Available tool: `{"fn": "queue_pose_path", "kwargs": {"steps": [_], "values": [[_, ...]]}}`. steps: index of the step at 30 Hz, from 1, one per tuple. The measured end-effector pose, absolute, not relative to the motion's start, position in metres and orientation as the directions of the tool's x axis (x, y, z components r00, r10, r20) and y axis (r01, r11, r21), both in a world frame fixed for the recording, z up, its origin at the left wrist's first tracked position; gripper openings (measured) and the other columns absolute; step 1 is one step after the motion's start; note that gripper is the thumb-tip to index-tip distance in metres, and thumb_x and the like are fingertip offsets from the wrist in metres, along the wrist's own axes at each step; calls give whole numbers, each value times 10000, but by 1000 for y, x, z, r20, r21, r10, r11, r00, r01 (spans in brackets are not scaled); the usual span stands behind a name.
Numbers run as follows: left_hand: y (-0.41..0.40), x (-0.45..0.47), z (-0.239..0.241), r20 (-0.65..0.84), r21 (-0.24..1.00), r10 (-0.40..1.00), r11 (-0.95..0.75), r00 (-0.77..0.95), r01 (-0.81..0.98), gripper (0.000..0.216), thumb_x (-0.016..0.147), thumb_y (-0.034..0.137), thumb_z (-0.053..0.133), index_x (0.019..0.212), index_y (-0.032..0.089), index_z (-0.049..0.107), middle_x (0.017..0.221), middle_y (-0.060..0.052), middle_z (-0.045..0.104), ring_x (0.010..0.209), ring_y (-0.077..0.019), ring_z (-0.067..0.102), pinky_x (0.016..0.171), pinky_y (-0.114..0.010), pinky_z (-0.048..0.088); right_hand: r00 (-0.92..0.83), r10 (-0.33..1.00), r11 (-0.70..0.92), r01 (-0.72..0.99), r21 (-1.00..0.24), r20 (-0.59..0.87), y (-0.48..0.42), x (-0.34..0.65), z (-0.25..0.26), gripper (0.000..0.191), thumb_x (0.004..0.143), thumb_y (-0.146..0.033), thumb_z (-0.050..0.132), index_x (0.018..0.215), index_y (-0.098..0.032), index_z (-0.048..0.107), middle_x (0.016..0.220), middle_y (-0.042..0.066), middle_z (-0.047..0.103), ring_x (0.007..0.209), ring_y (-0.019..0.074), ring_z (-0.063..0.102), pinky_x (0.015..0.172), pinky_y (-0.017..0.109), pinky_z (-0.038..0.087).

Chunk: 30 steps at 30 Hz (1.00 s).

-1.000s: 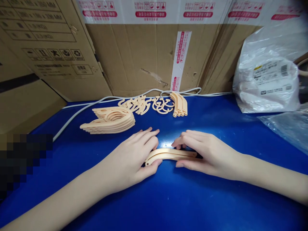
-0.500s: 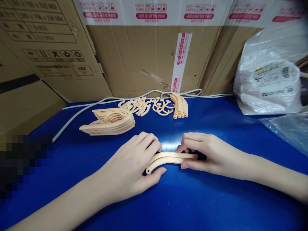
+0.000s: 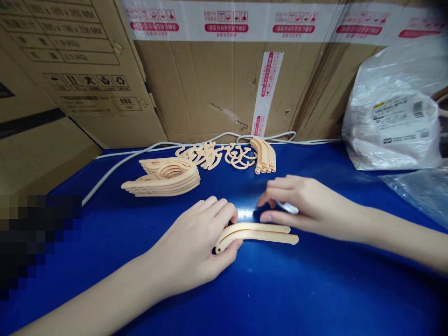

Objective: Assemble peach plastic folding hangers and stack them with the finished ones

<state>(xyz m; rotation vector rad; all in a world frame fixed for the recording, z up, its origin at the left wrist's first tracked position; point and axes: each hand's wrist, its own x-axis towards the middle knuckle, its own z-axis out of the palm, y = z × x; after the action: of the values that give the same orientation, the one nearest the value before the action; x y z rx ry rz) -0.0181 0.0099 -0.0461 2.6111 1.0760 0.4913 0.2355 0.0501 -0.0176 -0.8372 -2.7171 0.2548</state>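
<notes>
Two curved cream plastic arms point(image 3: 259, 232), like parts of a folding hanger, lie side by side on the blue table, with a hole visible at the near left end. My left hand point(image 3: 206, 238) is closed round their left ends, thumb on the near side and fingers on the far side. Just above and beyond their right ends hovers my right hand point(image 3: 294, 203), thumb and fingers apart, nothing between them. Further back stand a bundle of similar curved arms point(image 3: 265, 156), loose hooks point(image 3: 238, 156), small curved pieces point(image 3: 205, 155) and stacked larger hanger-shaped pieces point(image 3: 164, 179).
Cardboard boxes point(image 3: 203, 88) wall off the back and left of the blue table point(image 3: 245, 298). A white cable point(image 3: 122, 165) runs along the rear edge. At the back right sits a clear plastic bag point(image 3: 395, 116) with a labelled white item inside.
My right hand has let go of the arms' right ends and risen away from them. The nearer arm's right end now shows. My left hand keeps its grip.
</notes>
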Motion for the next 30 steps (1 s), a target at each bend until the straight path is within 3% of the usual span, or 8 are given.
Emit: {"fn": "queue_pose_path", "kwargs": {"steps": [5, 9, 21, 25, 30], "values": [[9, -19, -43, 163, 416, 747, -644, 644, 642, 124, 919, 258, 549, 862, 215, 447, 830, 13, 533, 748, -194, 442, 655, -331, 283, -774, 561, 780, 613, 128, 294, 94, 223, -14, 197, 980, -277, 579, 978, -152, 731, 943, 78, 708, 860, 229, 658, 777, 355, 427], [10, -20, -41, 153, 436, 756, -629, 636, 643, 132, 915, 276, 553, 859, 219, 447, 815, 17, 535, 735, -193, 440, 647, -329, 277, -752, 602, 720, 657, 226, 269, 121, 205, -16, 216, 965, -280, 606, 995, -130, 759, 974, 108, 702, 941, 261, 639, 819, 372, 392], [9, -23, -33, 81, 452, 784, -579, 615, 678, 219, 902, 382, 626, 872, 217, 485, 827, 12, 551, 743, -197, 471, 648, -320, 299, -654, 707, 653, 750, 107, 269, 141, 182, -23, 142, 913, -254, 673, 904, -167, 785, 871, 66, 726, 880, 227, 622, 798, 349, 363], [10, -25, -29, 50, 441, 796, -560, 604, 701, 289, 904, 469, 604, 852, 212, 481, 825, 1, 550, 741, -201, 480, 646, -323, 312, -677, 666, 699, 713, 55, 314, 125, 191, -13, 151, 941, -262, 652, 945, -163, 765, 908, 65, 722, 902, 221, 634, 803, 346, 372], [11, -25, -30, 62, 408, 785, -584, 617, 702, 200, 942, 380, 520, 848, 208, 479, 789, 1, 543, 723, -199, 477, 642, -327, 307, -703, 607, 765, 643, -32, 371, 88, 218, -10, 142, 964, -274, 623, 898, -186, 714, 890, 39, 715, 828, 197, 635, 763, 337, 373]]}}
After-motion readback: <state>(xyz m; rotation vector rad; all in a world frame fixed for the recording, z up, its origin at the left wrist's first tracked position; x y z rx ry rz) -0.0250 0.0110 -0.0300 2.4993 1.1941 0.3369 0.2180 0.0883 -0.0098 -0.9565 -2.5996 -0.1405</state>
